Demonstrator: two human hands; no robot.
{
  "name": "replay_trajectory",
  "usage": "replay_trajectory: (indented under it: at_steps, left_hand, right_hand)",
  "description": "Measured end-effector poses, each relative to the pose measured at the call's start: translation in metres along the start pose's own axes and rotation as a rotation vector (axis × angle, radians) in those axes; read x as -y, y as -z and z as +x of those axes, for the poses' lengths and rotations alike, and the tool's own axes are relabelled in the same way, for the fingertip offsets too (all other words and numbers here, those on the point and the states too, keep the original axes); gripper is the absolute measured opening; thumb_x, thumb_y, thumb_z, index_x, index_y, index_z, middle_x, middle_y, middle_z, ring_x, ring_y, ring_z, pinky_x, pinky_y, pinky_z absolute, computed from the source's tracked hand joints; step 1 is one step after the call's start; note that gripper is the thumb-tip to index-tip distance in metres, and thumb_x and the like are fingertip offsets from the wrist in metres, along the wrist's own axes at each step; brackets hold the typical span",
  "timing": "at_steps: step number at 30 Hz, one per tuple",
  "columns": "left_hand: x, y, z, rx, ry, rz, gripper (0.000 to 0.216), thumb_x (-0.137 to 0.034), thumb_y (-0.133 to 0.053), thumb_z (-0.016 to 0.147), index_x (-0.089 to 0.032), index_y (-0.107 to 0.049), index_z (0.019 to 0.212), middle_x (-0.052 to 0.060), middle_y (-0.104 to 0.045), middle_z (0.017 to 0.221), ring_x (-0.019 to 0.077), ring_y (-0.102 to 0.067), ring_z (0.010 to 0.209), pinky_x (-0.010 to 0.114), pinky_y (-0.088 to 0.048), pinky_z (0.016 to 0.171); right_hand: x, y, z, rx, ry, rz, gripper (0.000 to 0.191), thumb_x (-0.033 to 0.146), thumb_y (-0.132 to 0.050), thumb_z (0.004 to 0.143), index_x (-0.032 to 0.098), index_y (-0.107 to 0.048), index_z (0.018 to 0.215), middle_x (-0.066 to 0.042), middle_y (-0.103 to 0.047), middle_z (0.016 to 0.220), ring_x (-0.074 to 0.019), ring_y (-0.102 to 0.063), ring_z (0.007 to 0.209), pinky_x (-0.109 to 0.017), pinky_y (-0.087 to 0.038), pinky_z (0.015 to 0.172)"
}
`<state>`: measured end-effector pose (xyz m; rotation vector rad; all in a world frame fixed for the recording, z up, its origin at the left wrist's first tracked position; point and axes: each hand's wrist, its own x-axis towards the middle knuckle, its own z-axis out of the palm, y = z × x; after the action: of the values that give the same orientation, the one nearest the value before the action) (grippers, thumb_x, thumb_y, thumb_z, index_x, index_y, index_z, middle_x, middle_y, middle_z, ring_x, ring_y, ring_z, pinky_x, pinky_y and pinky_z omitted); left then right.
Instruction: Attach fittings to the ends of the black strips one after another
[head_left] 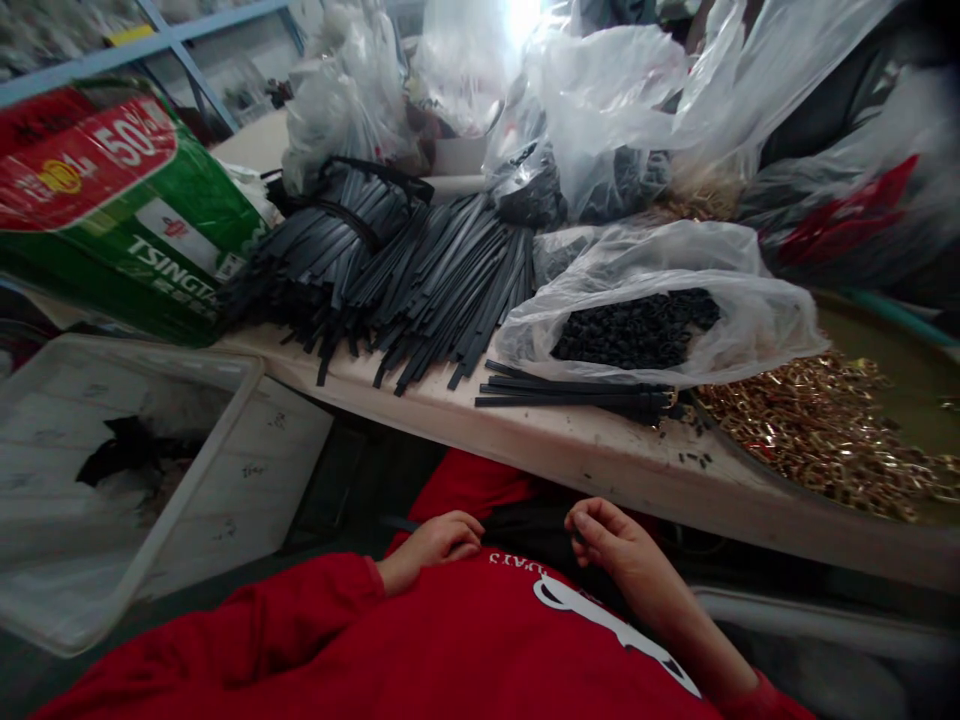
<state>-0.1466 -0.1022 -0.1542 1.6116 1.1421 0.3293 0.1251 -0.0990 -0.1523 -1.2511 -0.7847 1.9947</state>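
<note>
Low in front of my red sweater, my left hand point(441, 540) has its fingers curled closed. A dark strap point(399, 523) pokes out beside it to the left, and most of its length is hidden. To the right, my right hand point(609, 540) pinches a tiny dark piece point(577, 536) between thumb and fingers, too small to name. Above my hands, at the table edge, lie several black straps point(555, 398) with gold buckles at their right ends. Behind them an open plastic bag point(765, 300) holds many small black loops point(637, 328).
Large bundles of black straps point(450, 280) lie on the table point(420, 405). Many gold buckles point(825, 420) fill a round tray at the right. A green and red carton point(187, 240) stands at the left, above a white plastic bin point(262, 450). Plastic bags point(615, 80) crowd the back.
</note>
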Motion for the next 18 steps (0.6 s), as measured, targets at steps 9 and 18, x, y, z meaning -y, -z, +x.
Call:
replay_trajectory:
  at_steps: [9, 18]
  left_hand:
    - [-0.128, -0.026, 0.088, -0.021, 0.299, -0.910, 0.036, -0.037, -0.068, 0.063, -0.013, -0.057, 0.087, 0.002, -0.057, 0.073, 0.0120, -0.053, 0.055, 0.027, -0.045, 0.054]
    - [-0.116, -0.040, 0.139, -0.003, 0.421, -0.907, 0.030, -0.033, -0.069, 0.062, -0.012, -0.049, 0.069, -0.002, -0.050, 0.055, 0.0068, -0.046, 0.046, 0.019, -0.035, 0.045]
  right_hand:
    - [0.029, -0.012, 0.007, -0.039, 0.152, -0.132, 0.047, 0.053, -0.064, 0.063, 0.015, -0.053, 0.089, 0.001, -0.054, 0.068, -0.0093, -0.048, 0.055, -0.024, -0.041, 0.052]
    - [0.032, 0.017, 0.021, -0.022, 0.091, 0.074, 0.031, 0.042, -0.061, 0.073, 0.014, -0.053, 0.083, 0.001, -0.052, 0.072, -0.0054, -0.046, 0.056, -0.019, -0.040, 0.051]
